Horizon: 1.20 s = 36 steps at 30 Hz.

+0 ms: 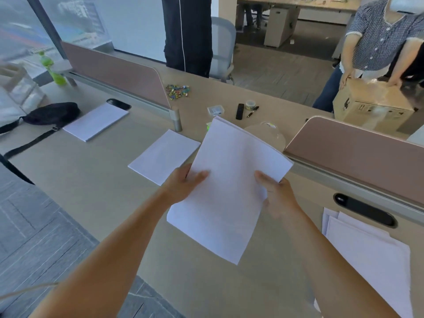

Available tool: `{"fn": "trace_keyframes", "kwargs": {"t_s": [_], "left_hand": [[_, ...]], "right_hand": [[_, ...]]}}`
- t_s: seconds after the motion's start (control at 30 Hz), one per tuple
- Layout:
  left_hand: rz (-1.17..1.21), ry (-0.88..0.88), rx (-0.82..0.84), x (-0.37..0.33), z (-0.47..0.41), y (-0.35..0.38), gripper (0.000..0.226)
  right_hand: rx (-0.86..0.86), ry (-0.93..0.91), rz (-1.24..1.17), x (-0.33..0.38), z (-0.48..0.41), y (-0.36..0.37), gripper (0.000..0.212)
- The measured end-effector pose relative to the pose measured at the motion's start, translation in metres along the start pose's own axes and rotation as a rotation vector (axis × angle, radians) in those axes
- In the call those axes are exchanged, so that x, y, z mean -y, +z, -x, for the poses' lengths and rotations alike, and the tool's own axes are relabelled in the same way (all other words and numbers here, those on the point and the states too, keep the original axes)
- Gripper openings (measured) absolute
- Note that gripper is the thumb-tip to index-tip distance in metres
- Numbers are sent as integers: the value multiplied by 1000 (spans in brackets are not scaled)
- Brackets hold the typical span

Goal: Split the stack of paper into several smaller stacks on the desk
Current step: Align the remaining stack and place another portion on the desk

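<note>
1. Head view: both hands hold a sheaf of white paper (229, 189) above a beige desk (96, 193), the sheets tilted away from the camera and clear of the desktop.
2. The left hand (185, 187) is closed on the sheaf's left edge, thumb on top and fingers underneath; the right hand (275, 198) clasps the right edge the same way.
3. A small stack (164, 156) lies flat on the desk just left of the held sheaf. Another stack (96, 121) lies further left, near a black bag (52, 112).
4. Loosely fanned sheets (367, 253) lie at the right, below a dark cable slot (364, 208).
5. Beyond the sheaf, a heap of coloured clips (177, 90), a black remote (239, 111) and a small clear box (215, 110) lie on the desk. A pink divider panel (358, 152) stands to the right.
6. In the background, a person in a checked shirt (380, 35) handles a cardboard box (374, 104).
</note>
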<state>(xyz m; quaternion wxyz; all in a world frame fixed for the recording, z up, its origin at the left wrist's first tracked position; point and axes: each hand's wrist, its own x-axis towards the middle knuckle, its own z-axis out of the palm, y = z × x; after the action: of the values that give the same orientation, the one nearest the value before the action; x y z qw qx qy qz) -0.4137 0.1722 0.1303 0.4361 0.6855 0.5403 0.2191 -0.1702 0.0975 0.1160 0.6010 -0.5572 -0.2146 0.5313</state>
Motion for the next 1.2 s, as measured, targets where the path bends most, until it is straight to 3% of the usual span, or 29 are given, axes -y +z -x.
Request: {"fn": "trace_keyframes", "kwargs": {"t_s": [0.13,0.3,0.53,0.77,1.0,1.2], "left_hand": [[-181,-18,-158,5,-9,-2,42],[-329,-98,-187,32,-32,-6,44],[-216,-225,-74,99,-91,6,52],[-214,-309,133,126,-148,30,40],[-314,-342,270,145,-203,57,45],[-385,-389,260,158,-240,60,40]], "right_hand": [[-68,89,44,-3,-22,12,11],[-83,198,96,-27,-48,28,25],[-80,442,-47,-89,-73,34,26],[-397,498,203,-137,-120,46,27],[-555,476,239,-151,-163,41,14],[-408,503,356,-158,-206,40,22]]}}
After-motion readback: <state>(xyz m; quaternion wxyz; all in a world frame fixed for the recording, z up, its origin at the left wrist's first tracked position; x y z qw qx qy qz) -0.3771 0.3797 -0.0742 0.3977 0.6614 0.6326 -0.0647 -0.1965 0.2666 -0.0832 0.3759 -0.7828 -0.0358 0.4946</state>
